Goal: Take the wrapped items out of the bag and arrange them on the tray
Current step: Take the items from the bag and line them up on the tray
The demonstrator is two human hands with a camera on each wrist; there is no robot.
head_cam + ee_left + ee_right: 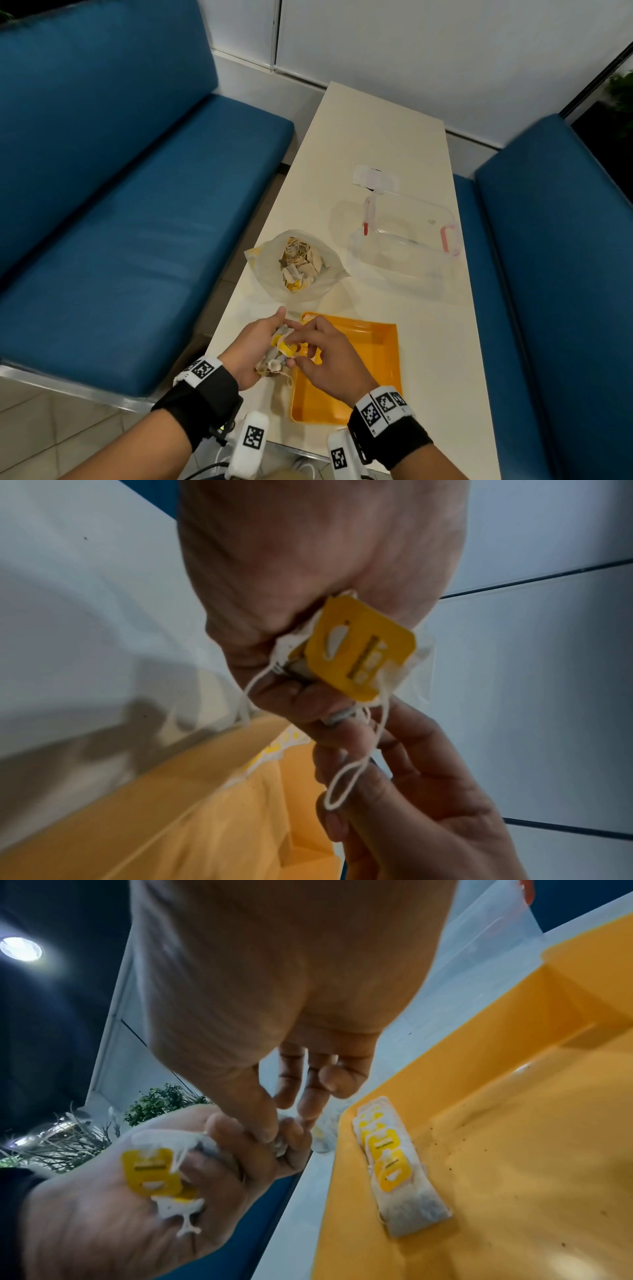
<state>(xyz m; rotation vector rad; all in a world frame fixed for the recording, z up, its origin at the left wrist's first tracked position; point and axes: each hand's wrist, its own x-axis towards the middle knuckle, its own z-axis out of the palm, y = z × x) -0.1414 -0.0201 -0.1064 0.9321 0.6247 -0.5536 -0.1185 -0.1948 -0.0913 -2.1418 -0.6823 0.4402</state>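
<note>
The cream table (387, 137) runs away from the hands between two blue benches (120, 205), and everything lies on it beyond or beside the grip. Farthest past the hands, to the right, stands a clear plastic container (407, 240) with red latches. Nearer, straight beyond the left hand, the translucent bag (270, 270) lies open with a heap of wrapped tea bags (299, 262) inside it. The orange tray (376, 346) sits directly under and to the right of the right hand, its near-left corner just beside the grip.

In the right wrist view a short row of tea bags with yellow tags (394, 1167) lies flat on the tray floor along its left wall, just right of the fingers.

The left hand (253, 346) is cupped palm-up at the tray's left edge, its fingers curled round a bundle of tea bags (277, 353), with yellow tags (359, 653) and white strings (349, 780) spilling out of the fist.

The right hand (329, 356) reaches in from the right, thumb and forefinger closed together in a pinch at the top of that bundle, the other fingers loosely spread above the tray. Exactly which tea bag the pinch holds cannot be told, since the fingertips are buried among the left hand's fingers.
</note>
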